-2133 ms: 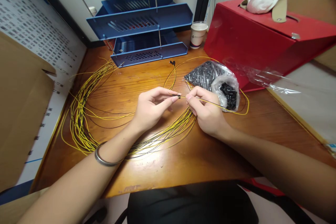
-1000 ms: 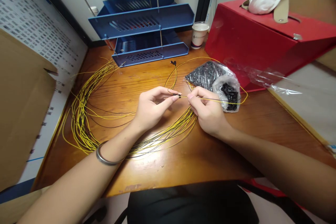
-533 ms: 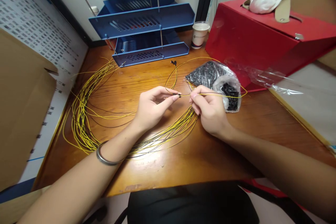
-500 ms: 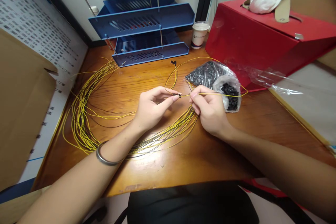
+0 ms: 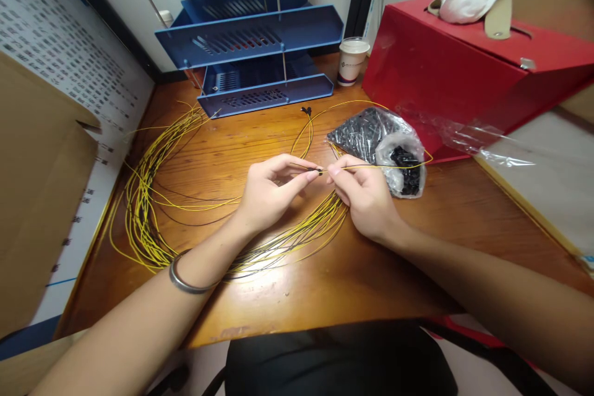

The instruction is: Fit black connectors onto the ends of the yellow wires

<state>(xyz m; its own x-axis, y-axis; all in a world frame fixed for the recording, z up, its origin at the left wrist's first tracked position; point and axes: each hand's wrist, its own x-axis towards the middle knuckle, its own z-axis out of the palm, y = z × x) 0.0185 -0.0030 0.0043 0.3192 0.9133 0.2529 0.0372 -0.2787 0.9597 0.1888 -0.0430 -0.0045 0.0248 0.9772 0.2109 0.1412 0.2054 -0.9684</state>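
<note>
My left hand (image 5: 273, 189) pinches a small black connector (image 5: 319, 171) between thumb and forefinger. Close on its right, my right hand (image 5: 362, 192) grips a thin yellow wire (image 5: 394, 167), with a dark one running alongside. The wire loops out past the plastic bag and back over the table. Below both hands curves a big bundle of yellow and black wires (image 5: 148, 210), partly hidden by my left forearm. Wires with black connector ends (image 5: 306, 111) lie just behind my hands. Whether the wire tip sits inside the connector is too small to tell.
A clear plastic bag of small black parts (image 5: 401, 164) lies open beside my right hand. Behind stand a blue tray rack (image 5: 264, 96), a paper cup (image 5: 351, 65) and a red box (image 5: 445, 74) topped with white tissue. Cardboard (image 5: 41, 198) stands at the left.
My right hand has moved slightly left along with the wire, closer to the connector in my left hand. The left hand has hardly moved.
</note>
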